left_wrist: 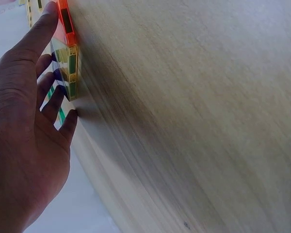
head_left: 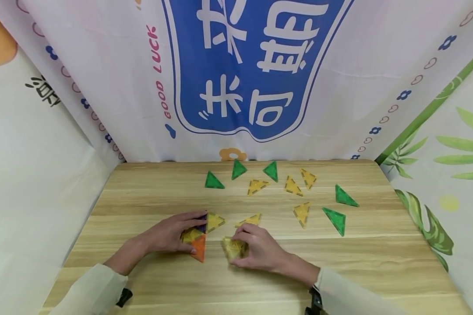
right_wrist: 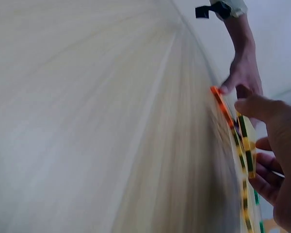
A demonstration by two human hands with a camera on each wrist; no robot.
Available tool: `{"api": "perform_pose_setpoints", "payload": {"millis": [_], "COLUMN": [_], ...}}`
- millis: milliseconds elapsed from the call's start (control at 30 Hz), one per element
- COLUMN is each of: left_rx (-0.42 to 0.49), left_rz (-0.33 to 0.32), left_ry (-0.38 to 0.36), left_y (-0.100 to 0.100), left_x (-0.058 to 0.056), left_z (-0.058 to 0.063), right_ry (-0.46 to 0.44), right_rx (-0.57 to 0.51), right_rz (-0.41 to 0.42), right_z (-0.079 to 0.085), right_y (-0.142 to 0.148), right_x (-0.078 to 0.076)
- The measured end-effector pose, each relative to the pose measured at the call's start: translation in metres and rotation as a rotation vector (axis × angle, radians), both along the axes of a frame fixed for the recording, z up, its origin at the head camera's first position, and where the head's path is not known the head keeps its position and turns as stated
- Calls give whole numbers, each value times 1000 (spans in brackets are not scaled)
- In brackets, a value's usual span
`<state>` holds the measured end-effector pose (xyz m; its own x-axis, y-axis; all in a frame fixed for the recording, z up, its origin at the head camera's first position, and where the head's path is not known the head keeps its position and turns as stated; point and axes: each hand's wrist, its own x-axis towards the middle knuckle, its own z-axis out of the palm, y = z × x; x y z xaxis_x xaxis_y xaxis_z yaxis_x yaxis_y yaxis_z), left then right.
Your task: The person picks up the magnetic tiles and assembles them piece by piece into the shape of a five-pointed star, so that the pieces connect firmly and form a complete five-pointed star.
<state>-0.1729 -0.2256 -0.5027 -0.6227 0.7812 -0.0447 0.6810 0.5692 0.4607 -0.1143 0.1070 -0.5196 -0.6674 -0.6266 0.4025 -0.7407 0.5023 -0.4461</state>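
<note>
My left hand (head_left: 169, 232) rests over a joined group of translucent triangular magnetic tiles. Its thumb touches the orange tile (head_left: 199, 249), while the fingertips lie on the purple tile (head_left: 202, 224). Under the palm side shows a yellow tile (left_wrist: 72, 73), partly hidden by the hand. Another yellow tile (head_left: 214, 222) adjoins the purple one, pointing right. Just right of the group, my right hand (head_left: 260, 248) pinches a yellow magnetic tile (head_left: 231, 248) between thumb and fingers; in the right wrist view this tile (right_wrist: 246, 145) is tilted up on edge.
Beyond the right hand lies a loose yellow tile (head_left: 250, 220). Further yellow tiles (head_left: 301, 213) and several green triangular tiles (head_left: 335, 220) are scattered over the back and right of the wooden table (head_left: 339, 271). A printed cloth (head_left: 142, 144) hangs behind the table's far edge.
</note>
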Motion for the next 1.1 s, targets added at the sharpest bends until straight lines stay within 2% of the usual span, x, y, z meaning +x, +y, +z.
{"api": "perform_pose_setpoints", "payload": {"millis": [433, 733, 900, 1100], "left_rx": [8, 41, 52, 64], "left_rz": [-7, -20, -17, -21], "left_ry": [24, 44, 39, 47], "left_y": [-2, -3, -2, -4], "left_x": [-1, 0, 1, 2], "left_z": [-4, -4, -3, -4], "right_ry": [-60, 15, 0, -53], "right_rx": [79, 148, 158, 141], "right_rz": [-140, -200, -178, -97], "right_z": [-6, -8, -7, -4], "right_y": [-46, -71, -76, -66], "right_x": [1, 5, 4, -7]}}
